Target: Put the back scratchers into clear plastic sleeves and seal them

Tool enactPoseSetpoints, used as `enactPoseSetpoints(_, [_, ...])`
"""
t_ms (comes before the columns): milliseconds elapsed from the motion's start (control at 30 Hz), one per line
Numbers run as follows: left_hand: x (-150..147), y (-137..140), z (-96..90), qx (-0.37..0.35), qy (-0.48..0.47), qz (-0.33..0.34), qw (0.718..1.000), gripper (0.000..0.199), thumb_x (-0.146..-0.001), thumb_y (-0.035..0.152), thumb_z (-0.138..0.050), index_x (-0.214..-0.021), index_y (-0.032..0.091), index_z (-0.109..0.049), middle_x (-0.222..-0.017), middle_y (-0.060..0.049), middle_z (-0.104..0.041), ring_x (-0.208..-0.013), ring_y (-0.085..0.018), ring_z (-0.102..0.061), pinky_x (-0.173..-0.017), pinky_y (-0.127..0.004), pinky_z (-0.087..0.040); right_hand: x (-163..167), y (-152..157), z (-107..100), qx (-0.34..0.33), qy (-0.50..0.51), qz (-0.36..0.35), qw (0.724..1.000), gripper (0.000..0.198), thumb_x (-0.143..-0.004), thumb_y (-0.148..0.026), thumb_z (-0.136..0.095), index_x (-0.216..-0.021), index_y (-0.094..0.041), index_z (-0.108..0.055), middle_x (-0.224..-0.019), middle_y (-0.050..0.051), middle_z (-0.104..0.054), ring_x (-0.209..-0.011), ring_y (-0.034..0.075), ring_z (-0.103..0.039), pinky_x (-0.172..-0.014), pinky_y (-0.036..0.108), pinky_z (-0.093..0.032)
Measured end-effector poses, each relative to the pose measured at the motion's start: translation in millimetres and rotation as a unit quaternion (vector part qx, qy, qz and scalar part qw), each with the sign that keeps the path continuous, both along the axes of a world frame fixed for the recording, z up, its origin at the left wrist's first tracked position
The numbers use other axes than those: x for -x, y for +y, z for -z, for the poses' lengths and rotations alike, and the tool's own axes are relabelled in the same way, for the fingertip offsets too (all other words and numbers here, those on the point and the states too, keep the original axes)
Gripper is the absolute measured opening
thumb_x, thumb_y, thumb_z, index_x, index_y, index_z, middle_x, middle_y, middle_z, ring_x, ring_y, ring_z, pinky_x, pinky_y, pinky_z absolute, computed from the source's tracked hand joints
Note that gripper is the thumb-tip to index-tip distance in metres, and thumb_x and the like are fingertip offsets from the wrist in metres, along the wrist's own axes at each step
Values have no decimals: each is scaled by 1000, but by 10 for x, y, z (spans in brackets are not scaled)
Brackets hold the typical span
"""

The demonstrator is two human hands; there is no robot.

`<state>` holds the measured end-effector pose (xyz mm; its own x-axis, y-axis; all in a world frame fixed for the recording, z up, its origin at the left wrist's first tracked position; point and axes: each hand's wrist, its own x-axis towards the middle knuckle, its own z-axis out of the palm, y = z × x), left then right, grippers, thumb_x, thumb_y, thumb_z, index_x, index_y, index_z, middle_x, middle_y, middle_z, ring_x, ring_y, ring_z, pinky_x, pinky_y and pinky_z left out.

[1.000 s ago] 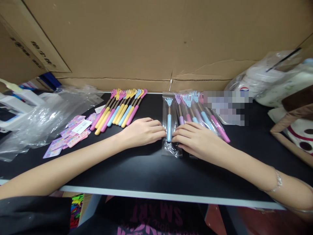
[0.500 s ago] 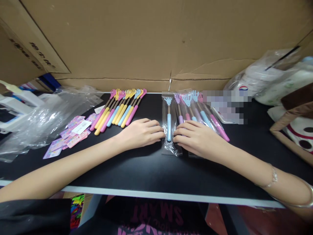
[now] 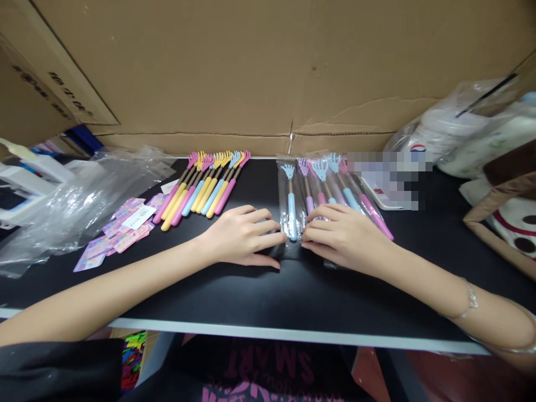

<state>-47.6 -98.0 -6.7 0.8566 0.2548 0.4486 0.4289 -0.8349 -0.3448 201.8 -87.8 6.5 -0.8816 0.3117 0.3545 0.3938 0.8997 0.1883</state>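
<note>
Backscratcher (image 3: 292, 218), blue, in clear bag (image 3: 283, 194) between left hand (image 3: 243, 235), digits apart, and right hand (image 3: 345, 234), grip unclear.

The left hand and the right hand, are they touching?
Apart: the head view shows the blue handle in the gap between the left hand and right hand.

One left hand (image 3: 247, 237) and one right hand (image 3: 343, 237) share one table (image 3: 251, 304); beyond the left hand, about ten loose back scratchers (image 3: 206, 196); to its right, at least six bagged scratchers (image 3: 292, 216), one cup (image 3: 441, 131).
</note>
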Motion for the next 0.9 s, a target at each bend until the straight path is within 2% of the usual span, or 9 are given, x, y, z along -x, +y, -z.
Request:
enactPoseSetpoints(200, [-72, -3, 18, 37, -44, -57, 997, 30, -94, 48, -50, -95, 22, -65, -86, 2, -71, -79, -13, -63, -61, -28, -39, -5, -12, -10, 118, 74, 64, 988, 17, -91, -25, -55, -83, -19, -68, -83, 6, -64, -77, 17, -58, -66, 28, -43])
enactPoseSetpoints(367, [-107, 48, 59, 81, -63, -67, 992, 27, -96, 40, -48, -85, 22, -64, -76, 3, -68, -72, -12, -61, -58, -26, -37, 1, -1, 15, 204, 103, 93, 969, 14, -89, -29, -59, -85, -21, -69, -88, 5, -61, -80, 18, -58, -70, 29, -44])
enactPoseSetpoints(533, [-132, 69, 37, 184, -105, -96, 973, 13, -88, 29, -55, -81, 20, -61, -71, 4, -64, -65, -10, -58, -54, -23, -32, 4, 27, 34, 277, 142, 129, 942, 15, -89, -31, -57, -83, -22, -67, -90, 6, -61, -82, 19, -60, -75, 33, -46])
enactPoseSetpoints(600, [-155, 85, 17, 227, -114, -107, 961, 9, -84, 26, -57, -80, 20, -61, -71, 4, -63, -62, -9, -57, -55, -21, -32, 12, 45, 44, 283, 151, 131, 938, 15, -89, -31, -56, -82, -21, -66, -88, 6, -62, -82, 19, -60, -76, 34, -46])
enactPoseSetpoints(667, [-179, 110, 4, 270, -120, -117, 948, 6, -82, 25, -58, -80, 20, -60, -71, 5, -64, -61, -8, -56, -56, -20, -32, 20, 69, 59, 259, 157, 129, 944, 14, -88, -31, -58, -80, -22, -64, -84, 4, -65, -84, 21, -59, -84, 39, -44])
enactPoseSetpoints(767, [-204, 147, 11, 334, -142, -130, 923, 5, -82, 25, -59, -81, 20, -59, -73, 7, -65, -61, -7, -56, -56, -19, -33, 29, 101, 93, 213, 158, 137, 954, 7, -86, -29, -61, -82, -24, -62, -79, 1, -68, -91, 23, -59, -102, 50, -29])
enactPoseSetpoints(833, [-206, 158, 31, 355, -157, -136, 912, 5, -83, 26, -59, -82, 21, -59, -75, 7, -65, -63, -8, -57, -57, -19, -34, 34, 109, 116, 211, 159, 144, 954, 3, -85, -27, -60, -85, -24, -59, -79, -1, -69, -94, 22, -59, -106, 51, -22])
enactPoseSetpoints(900, [-204, 154, 57, 356, -170, -138, 909, 6, -84, 27, -59, -84, 21, -59, -77, 6, -65, -67, -9, -58, -59, -19, -36, 40, 103, 136, 208, 161, 147, 954, 7, -85, -26, -59, -90, -25, -56, -80, -2, -70, -95, 22, -60, -107, 51, -21])
